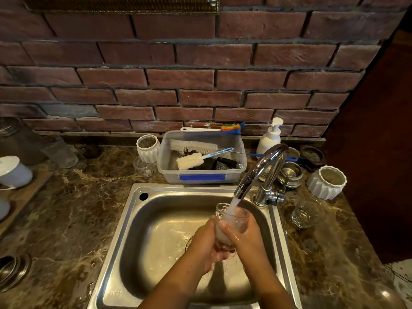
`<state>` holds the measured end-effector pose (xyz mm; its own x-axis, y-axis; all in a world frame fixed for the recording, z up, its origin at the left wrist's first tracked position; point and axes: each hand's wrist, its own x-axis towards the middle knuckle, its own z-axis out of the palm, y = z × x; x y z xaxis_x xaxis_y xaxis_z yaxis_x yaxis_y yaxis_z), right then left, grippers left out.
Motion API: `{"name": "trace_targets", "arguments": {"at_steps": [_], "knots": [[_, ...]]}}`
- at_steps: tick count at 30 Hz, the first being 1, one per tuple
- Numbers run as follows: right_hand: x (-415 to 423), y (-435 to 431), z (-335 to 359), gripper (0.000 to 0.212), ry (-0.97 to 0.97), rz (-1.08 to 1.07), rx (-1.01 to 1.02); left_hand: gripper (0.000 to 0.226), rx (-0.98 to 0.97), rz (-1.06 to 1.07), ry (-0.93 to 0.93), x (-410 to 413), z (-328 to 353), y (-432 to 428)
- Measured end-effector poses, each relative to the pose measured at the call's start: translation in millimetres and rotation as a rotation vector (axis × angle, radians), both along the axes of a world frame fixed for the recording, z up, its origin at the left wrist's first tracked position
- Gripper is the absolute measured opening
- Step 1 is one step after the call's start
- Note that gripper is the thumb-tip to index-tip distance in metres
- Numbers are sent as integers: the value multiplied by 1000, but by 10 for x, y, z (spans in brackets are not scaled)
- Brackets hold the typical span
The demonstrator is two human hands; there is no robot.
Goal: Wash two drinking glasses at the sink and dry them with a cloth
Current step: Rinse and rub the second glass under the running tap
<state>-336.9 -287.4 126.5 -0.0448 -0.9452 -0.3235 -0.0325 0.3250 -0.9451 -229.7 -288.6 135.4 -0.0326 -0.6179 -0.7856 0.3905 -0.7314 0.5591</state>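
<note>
A clear drinking glass (234, 219) is held upright over the steel sink (138, 219), under the running water from the chrome tap (263, 168). My left hand (205, 244) wraps its left side and base. My right hand (245, 235) grips its right side, fingers across the front. Water pours into the glass mouth. A second clear glass (306, 214) stands on the marble counter right of the sink, apart from both hands. No cloth is in view.
Behind the sink sits a plastic tub (200, 175) with brushes. A soap pump bottle (269, 137), steel bowls (291, 173) and a white ribbed pot (327, 182) stand near the tap. Another white pot (148, 147), a small glass (143, 167) and jars are at the left.
</note>
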Motion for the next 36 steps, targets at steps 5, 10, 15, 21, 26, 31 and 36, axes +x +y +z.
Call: {"name": "trace_targets", "arguments": {"at_steps": [5, 10, 15, 21, 26, 31, 36], "knots": [[39, 89, 54, 77, 134, 136, -38, 54, -18, 40, 70, 107, 113, -26], [-121, 52, 59, 85, 206, 265, -69, 51, -57, -47, 100, 178, 80, 56], [-60, 53, 29, 99, 165, 282, -56, 59, -121, -5, 61, 148, 101, 40], [-78, 53, -15, 96, 137, 271, -58, 49, -218, -14, -42, 135, 21, 33], [-114, 26, -21, 83, 142, 272, -80, 40, -214, -33, -135, 112, 21, -10], [-138, -4, -57, 84, 137, 289, -96, 35, -222, 4, -140, 90, 66, -26], [-204, -59, -81, 92, 128, 328, -88, 33, -223, 10, -142, 70, 63, -33]]}}
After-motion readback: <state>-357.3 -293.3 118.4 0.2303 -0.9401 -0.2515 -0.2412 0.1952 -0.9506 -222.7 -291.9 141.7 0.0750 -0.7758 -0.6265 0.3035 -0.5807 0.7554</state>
